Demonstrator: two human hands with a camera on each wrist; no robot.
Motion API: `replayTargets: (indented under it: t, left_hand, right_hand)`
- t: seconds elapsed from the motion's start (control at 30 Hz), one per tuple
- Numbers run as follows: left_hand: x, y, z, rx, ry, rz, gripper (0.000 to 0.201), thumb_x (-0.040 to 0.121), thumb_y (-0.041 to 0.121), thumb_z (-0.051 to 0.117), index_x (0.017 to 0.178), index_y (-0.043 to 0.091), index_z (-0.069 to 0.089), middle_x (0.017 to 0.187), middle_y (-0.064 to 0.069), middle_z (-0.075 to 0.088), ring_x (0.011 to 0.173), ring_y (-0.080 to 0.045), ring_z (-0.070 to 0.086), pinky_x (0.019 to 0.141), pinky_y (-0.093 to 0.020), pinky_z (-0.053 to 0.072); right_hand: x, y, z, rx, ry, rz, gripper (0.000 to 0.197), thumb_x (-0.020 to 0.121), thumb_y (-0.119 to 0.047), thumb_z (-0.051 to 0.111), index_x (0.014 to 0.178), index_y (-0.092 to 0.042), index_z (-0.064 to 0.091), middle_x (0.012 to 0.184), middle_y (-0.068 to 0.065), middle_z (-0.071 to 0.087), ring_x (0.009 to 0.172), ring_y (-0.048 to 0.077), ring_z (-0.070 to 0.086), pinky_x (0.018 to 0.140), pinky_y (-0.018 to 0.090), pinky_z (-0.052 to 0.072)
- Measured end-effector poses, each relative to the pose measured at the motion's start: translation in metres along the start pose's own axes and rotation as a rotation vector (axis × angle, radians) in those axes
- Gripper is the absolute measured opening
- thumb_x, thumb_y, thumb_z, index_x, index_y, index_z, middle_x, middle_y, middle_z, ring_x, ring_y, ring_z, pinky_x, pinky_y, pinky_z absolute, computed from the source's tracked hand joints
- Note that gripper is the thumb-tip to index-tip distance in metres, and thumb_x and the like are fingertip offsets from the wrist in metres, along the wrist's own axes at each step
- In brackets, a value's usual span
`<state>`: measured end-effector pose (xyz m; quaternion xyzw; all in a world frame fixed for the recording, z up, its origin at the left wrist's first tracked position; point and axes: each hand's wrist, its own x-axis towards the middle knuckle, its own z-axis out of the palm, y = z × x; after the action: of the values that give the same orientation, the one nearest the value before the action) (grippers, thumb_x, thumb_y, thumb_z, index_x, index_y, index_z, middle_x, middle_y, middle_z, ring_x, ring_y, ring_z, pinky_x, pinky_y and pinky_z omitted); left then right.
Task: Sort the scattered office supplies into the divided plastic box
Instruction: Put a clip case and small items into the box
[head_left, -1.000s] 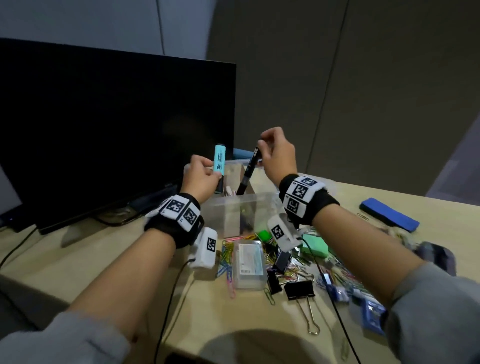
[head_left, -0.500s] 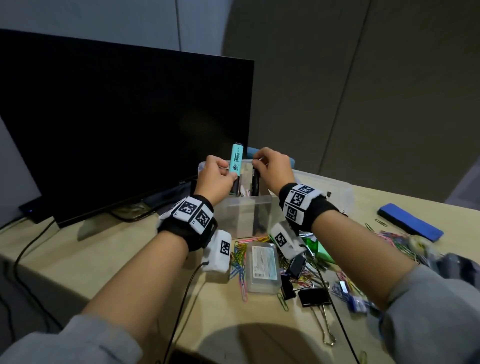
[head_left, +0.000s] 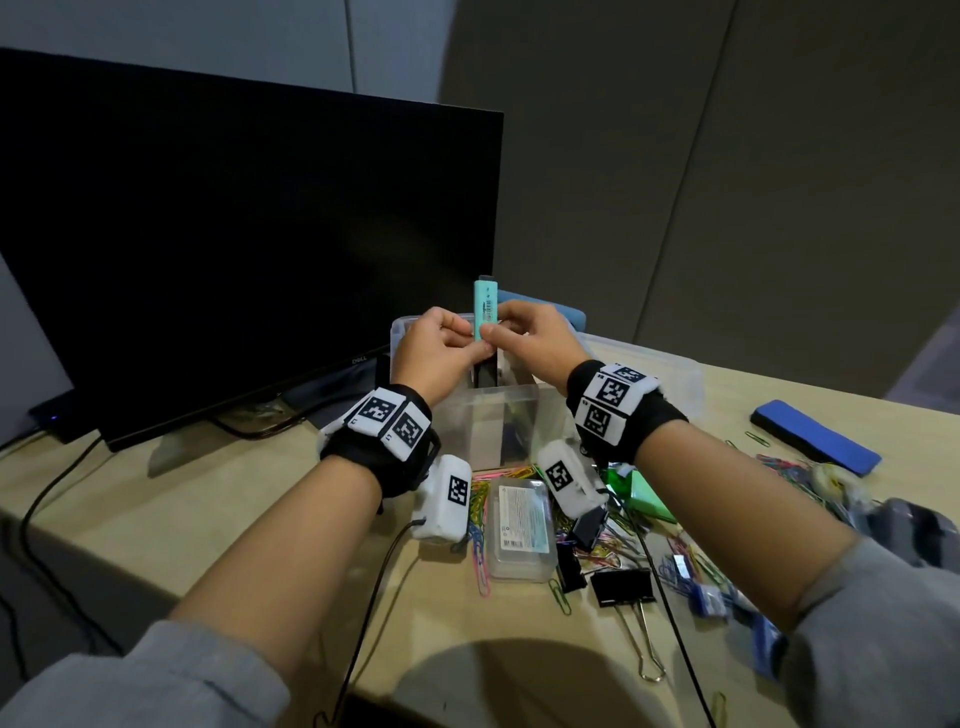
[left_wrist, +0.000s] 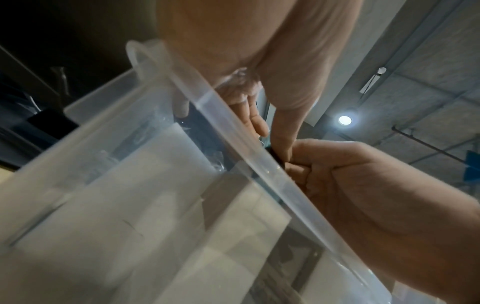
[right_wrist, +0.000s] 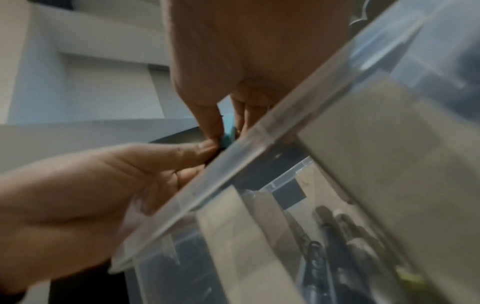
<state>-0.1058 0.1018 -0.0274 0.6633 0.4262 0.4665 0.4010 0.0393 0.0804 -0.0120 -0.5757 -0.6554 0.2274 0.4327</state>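
Note:
A teal highlighter with a black lower end stands upright over the clear divided plastic box at the back of the desk. My left hand pinches it low from the left. My right hand pinches it from the right, thumb against the teal barrel. The right wrist view shows the left hand reaching in from the lower left above the box rim. In the left wrist view both hands meet above the rim. Pens lie inside one compartment.
A black monitor stands close on the left. In front of the box lie a small clear case, coloured paper clips, black binder clips and a green pad. A blue eraser is at far right.
My right hand lowered the black pen into the box, let it go and came over to the highlighter. The left hand kept the highlighter and brought it over the box.

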Motion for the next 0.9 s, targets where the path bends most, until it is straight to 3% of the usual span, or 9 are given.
replayTargets:
  t: [0.07, 0.13, 0.23, 0.33, 0.47, 0.6, 0.73, 0.8, 0.9]
  left_hand:
    - [0.000, 0.000, -0.001, 0.044, 0.001, 0.011, 0.033, 0.079, 0.012, 0.078, 0.103, 0.006, 0.057, 0.091, 0.003, 0.066, 0.091, -0.009, 0.066, 0.078, -0.021, 0.054]
    - [-0.002, -0.001, -0.002, 0.186, 0.034, 0.030, 0.031, 0.082, 0.015, 0.075, 0.108, 0.012, 0.058, 0.101, 0.007, 0.059, 0.096, -0.007, 0.059, 0.082, -0.018, 0.049]
    - [-0.005, 0.001, -0.003, 0.436, 0.042, 0.045, 0.029, 0.092, 0.015, 0.060, 0.120, 0.019, 0.056, 0.121, 0.002, 0.055, 0.120, -0.019, 0.049, 0.107, -0.038, 0.038]
    - [-0.010, 0.008, -0.001, 0.552, -0.023, -0.015, 0.039, 0.094, 0.009, 0.051, 0.132, 0.020, 0.050, 0.136, -0.002, 0.051, 0.131, -0.024, 0.038, 0.115, -0.042, 0.025]
    - [-0.011, 0.012, 0.000, 0.614, -0.050, -0.052, 0.041, 0.096, 0.009, 0.048, 0.136, 0.020, 0.047, 0.142, -0.003, 0.049, 0.141, -0.027, 0.026, 0.117, -0.041, 0.012]
    - [-0.011, 0.013, 0.001, 0.655, -0.050, -0.053, 0.039, 0.098, 0.011, 0.049, 0.136, 0.018, 0.048, 0.141, -0.004, 0.050, 0.141, -0.028, 0.028, 0.118, -0.041, 0.010]
    - [-0.012, 0.011, 0.000, 0.681, -0.027, -0.015, 0.036, 0.096, 0.009, 0.048, 0.131, 0.017, 0.053, 0.138, -0.007, 0.054, 0.141, -0.026, 0.029, 0.121, -0.043, 0.003]
    - [-0.012, 0.009, 0.001, 0.713, -0.026, 0.009, 0.036, 0.095, 0.008, 0.048, 0.129, 0.017, 0.055, 0.135, -0.006, 0.056, 0.139, -0.025, 0.034, 0.121, -0.044, 0.002]
    - [-0.009, 0.005, 0.007, 0.772, -0.019, 0.057, 0.035, 0.093, 0.009, 0.050, 0.127, 0.018, 0.055, 0.133, -0.005, 0.056, 0.129, -0.022, 0.047, 0.121, -0.047, 0.004]
  right_hand:
    - [0.004, 0.002, 0.002, 0.128, 0.069, 0.059, 0.018, 0.093, -0.019, 0.062, 0.106, -0.008, 0.061, 0.095, 0.003, 0.068, 0.086, 0.009, 0.066, 0.072, 0.019, 0.052]
    - [0.009, 0.005, 0.004, 0.157, 0.197, 0.102, 0.015, 0.092, -0.019, 0.063, 0.103, -0.010, 0.058, 0.101, 0.008, 0.068, 0.091, 0.016, 0.068, 0.073, 0.023, 0.055]
    - [0.010, 0.008, 0.005, 0.026, 0.323, 0.107, 0.027, 0.090, -0.022, 0.065, 0.111, -0.011, 0.053, 0.099, 0.006, 0.067, 0.083, 0.010, 0.065, 0.060, 0.014, 0.049]
    - [0.008, 0.011, 0.009, -0.166, 0.260, 0.083, 0.037, 0.087, -0.024, 0.068, 0.115, -0.014, 0.046, 0.098, 0.010, 0.066, 0.077, 0.012, 0.062, 0.055, 0.014, 0.044]
    - [0.006, 0.011, 0.010, -0.327, 0.228, 0.097, 0.033, 0.087, -0.030, 0.069, 0.111, -0.015, 0.052, 0.102, 0.008, 0.064, 0.086, 0.016, 0.062, 0.066, 0.022, 0.049]
    - [0.004, 0.008, 0.009, -0.389, 0.255, 0.086, 0.021, 0.091, -0.031, 0.063, 0.097, -0.010, 0.063, 0.092, 0.006, 0.061, 0.084, 0.016, 0.058, 0.069, 0.024, 0.043]
    - [-0.004, 0.010, -0.001, -0.383, 0.364, 0.050, 0.027, 0.096, -0.029, 0.054, 0.089, -0.005, 0.066, 0.102, 0.004, 0.042, 0.077, 0.009, 0.044, 0.074, 0.019, 0.032]
    - [-0.012, 0.014, -0.016, -0.392, 0.418, 0.035, 0.022, 0.095, -0.024, 0.055, 0.092, -0.005, 0.065, 0.104, 0.004, 0.041, 0.081, 0.008, 0.044, 0.077, 0.020, 0.036]
    - [-0.028, 0.028, -0.046, -0.481, 0.520, -0.015, 0.015, 0.091, -0.018, 0.057, 0.091, -0.005, 0.066, 0.104, 0.010, 0.048, 0.094, 0.021, 0.050, 0.081, 0.027, 0.043]
